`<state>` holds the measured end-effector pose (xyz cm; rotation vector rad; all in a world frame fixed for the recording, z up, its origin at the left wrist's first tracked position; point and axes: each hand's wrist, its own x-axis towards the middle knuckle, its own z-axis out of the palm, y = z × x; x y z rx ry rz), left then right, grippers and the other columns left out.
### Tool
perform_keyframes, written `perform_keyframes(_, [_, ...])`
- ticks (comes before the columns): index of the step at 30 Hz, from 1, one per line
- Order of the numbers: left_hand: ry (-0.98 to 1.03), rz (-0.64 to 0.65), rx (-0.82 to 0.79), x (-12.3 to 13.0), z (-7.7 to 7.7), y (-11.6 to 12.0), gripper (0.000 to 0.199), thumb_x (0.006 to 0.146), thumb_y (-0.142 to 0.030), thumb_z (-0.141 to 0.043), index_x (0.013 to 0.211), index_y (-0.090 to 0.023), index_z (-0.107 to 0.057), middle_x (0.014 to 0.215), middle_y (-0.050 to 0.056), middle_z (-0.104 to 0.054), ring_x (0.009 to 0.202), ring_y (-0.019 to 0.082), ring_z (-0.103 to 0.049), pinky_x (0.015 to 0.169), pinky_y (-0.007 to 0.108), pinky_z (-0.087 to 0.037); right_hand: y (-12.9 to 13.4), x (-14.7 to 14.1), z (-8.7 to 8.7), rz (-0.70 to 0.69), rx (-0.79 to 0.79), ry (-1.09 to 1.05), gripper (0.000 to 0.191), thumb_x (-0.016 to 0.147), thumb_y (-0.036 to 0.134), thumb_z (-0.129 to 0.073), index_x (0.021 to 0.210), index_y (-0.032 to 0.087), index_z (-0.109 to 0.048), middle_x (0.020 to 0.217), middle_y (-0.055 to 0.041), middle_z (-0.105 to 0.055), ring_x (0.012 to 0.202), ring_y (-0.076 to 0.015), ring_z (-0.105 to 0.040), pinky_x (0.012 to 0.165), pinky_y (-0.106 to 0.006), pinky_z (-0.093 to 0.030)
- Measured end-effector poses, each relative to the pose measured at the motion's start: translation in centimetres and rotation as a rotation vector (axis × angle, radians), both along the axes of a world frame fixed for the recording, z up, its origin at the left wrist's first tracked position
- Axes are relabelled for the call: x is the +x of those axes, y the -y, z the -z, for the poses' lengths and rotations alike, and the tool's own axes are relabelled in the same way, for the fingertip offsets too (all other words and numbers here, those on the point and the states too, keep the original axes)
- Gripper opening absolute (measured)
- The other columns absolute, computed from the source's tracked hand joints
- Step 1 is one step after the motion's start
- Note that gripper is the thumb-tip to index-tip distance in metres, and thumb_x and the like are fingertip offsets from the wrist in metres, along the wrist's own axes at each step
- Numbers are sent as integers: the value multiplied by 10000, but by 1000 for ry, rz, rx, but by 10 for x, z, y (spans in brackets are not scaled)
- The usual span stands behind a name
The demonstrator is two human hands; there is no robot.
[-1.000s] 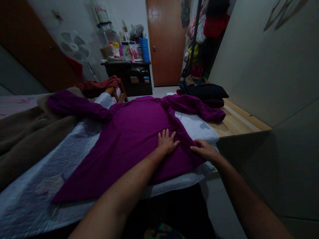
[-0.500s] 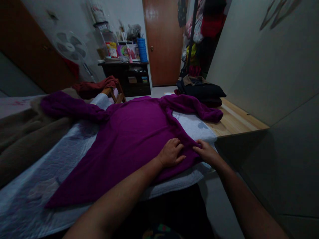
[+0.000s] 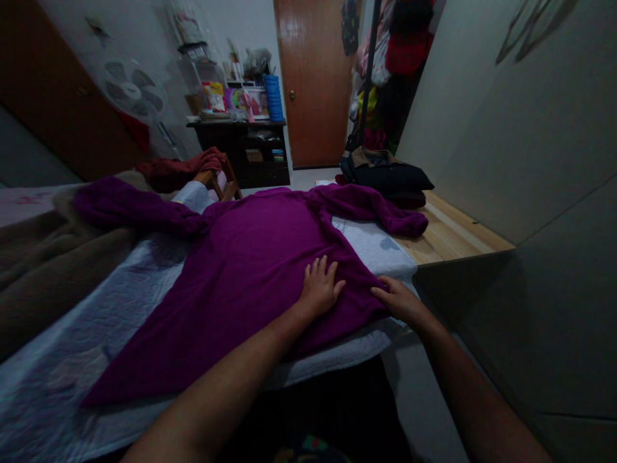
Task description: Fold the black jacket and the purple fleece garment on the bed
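Surface: a pale quilted cover (image 3: 144, 292) with faint patterning lies beneath both hands; bare wooden boards (image 3: 465, 225) adjoin it, beyond and right of the right hand. The purple garment (image 3: 260, 251) lies spread on the cover, under the left hand and out to its left, sleeves extended beyond both hands.

Hands: left hand (image 3: 321, 286) flat on the garment, fingers spread wide; right hand (image 3: 401, 302) at the garment's near-right edge, thumb and forefinger narrowly apart; cannot tell whether cloth is gripped.

Room, dim: brown blanket (image 3: 53, 276) well left of the hands; folded dark clothes (image 3: 385, 175) on the boards, beyond the right hand. Far ahead, a brown door (image 3: 315, 83); left of it, a dark cabinet (image 3: 265, 172).

Labels: yellow-and-red packet (image 3: 214, 96) on the cabinet, print illegible.

Containers: blue ribbed container (image 3: 274, 99) beside it, contents not discernible; cabinet's open compartment holds a small brown box (image 3: 254, 155).
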<state>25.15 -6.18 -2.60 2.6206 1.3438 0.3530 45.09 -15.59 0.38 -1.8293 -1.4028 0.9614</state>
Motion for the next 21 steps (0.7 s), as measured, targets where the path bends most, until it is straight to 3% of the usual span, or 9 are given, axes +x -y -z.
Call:
perform_keyframes(3, [126, 223, -49, 6, 1, 23, 791, 889, -647, -398, 1522, -224, -180, 1591, 173, -153, 1450, 333, -186, 1123, 530, -244, -1, -1, 1, -1, 20, 45, 291, 807, 395, -543, 959, 167, -638, 895, -46, -698, 784, -187, -629, 671, -277, -476])
perform_keyframes(5, [133, 286, -57, 11, 4, 32, 873, 848, -685, -442, 1533, -251, -118, 1603, 174, -78, 1458, 358, -128, 1118, 556, -232, 0, -1, 2, -6, 29, 48, 282, 805, 389, -548, 962, 170, -632, 897, -44, -694, 786, -187, -628, 674, -277, -476])
perform_keyframes(8, [61, 273, -46, 13, 9, 30, 977, 782, -722, -509, 1536, -247, -108, 1601, 191, -54, 1454, 397, -100, 1118, 583, -193, 3, 3, 3, -47, 4, 27, 307, 791, 386, -577, 1002, 167, -615, 900, -40, -683, 758, -176, -616, 641, -264, -468])
perform_keyframes(11, [-10, 190, -42, 9, 14, 14, 1120, 725, -785, -508, 1540, -168, -48, 1582, 233, -123, 1450, 395, -122, 1131, 576, -161, 9, 11, 0, -103, -62, -9, 389, 753, 387, -633, 1069, 166, -581, 903, -31, -666, 696, -159, -592, 562, -244, -441])
perform_keyframes(15, [-71, 149, -40, -1, 16, -2, 1060, 756, -813, -402, 1532, -143, -134, 1572, 232, -171, 1451, 389, -127, 1138, 574, -129, 16, 15, -11, -181, -101, -46, 367, 748, 381, -642, 1036, 161, -587, 836, -10, -635, 602, -127, -536, 491, -222, -388])
perform_keyframes(18, [-68, 168, -62, -4, 14, 5, 991, 791, -798, -356, 1531, -171, -153, 1578, 220, -161, 1454, 388, -115, 1134, 581, -132, 17, 12, -19, -191, -89, -44, 294, 793, 394, -573, 955, 154, -623, 740, 0, -611, 565, -122, -504, 487, -225, -367])
perform_keyframes(21, [-33, 225, -75, -5, 14, 25, 987, 803, -789, -347, 1536, -171, -114, 1584, 217, -132, 1460, 376, -85, 1138, 577, -138, 16, 10, -23, -202, -41, 14, 266, 804, 368, -533, 927, 162, -648, 813, -35, -654, 671, -164, -569, 577, -258, -423])
